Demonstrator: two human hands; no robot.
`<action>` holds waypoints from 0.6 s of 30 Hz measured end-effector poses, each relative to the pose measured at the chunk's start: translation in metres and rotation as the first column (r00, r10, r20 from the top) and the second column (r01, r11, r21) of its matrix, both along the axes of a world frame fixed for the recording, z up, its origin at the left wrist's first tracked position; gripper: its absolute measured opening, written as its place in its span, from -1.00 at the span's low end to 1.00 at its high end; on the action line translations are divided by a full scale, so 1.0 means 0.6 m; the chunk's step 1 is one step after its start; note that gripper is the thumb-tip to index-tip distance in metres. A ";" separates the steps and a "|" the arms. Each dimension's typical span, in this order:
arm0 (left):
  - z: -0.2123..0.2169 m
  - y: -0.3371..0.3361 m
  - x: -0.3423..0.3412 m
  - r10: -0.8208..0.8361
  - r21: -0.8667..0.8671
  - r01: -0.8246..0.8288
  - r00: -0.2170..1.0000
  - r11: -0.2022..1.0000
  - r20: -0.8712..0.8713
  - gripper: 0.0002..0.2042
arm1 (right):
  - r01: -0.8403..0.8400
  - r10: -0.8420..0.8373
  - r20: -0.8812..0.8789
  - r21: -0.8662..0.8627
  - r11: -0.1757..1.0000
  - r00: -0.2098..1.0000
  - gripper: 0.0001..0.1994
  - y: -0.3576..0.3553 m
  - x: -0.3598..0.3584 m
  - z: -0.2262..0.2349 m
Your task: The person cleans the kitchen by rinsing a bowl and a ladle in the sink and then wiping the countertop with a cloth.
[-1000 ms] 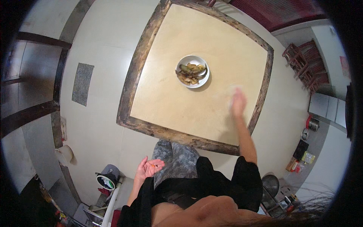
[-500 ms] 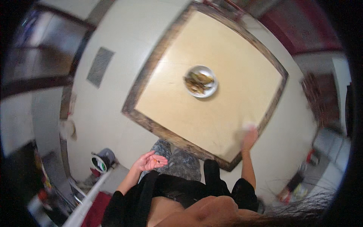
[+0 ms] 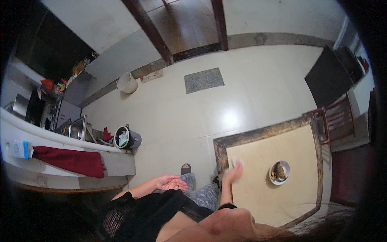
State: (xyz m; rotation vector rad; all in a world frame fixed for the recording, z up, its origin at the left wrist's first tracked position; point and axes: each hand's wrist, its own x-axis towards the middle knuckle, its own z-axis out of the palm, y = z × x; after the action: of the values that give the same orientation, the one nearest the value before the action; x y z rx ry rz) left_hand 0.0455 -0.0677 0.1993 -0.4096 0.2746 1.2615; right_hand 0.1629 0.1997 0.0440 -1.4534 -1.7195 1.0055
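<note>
- A small, blurred white wad [image 3: 237, 162] is showing near the left edge of a square, cream, wood-framed surface [image 3: 258, 201]; the right hand [image 3: 234, 173] is apparently gripping it.
- The left hand [image 3: 171, 182], palm up and loosely cupped, is bearing tiny orange and dark scraps [image 3: 176, 185]; tilting would risk spilling them.
- A round white bowl [image 3: 287, 170] of browned food [image 3: 278, 171] is standing farther right; a wide sweep could knock it.

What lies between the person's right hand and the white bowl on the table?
In the head view, a stretch of pale tabletop lies between the right hand and the white bowl.
</note>
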 end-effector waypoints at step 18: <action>0.047 -0.462 -0.394 0.928 0.185 -0.910 0.352 0.370 -0.125 -0.59 | -0.712 -0.381 -0.603 -0.554 -0.432 0.701 -0.67 -0.308 -0.763 0.092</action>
State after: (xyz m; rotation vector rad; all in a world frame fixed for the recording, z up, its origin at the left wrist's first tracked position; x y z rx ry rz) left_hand -0.1907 -0.3447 0.2275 -0.3532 0.1460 2.4865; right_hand -0.2948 0.0151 0.0993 -0.8754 0.1485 3.3828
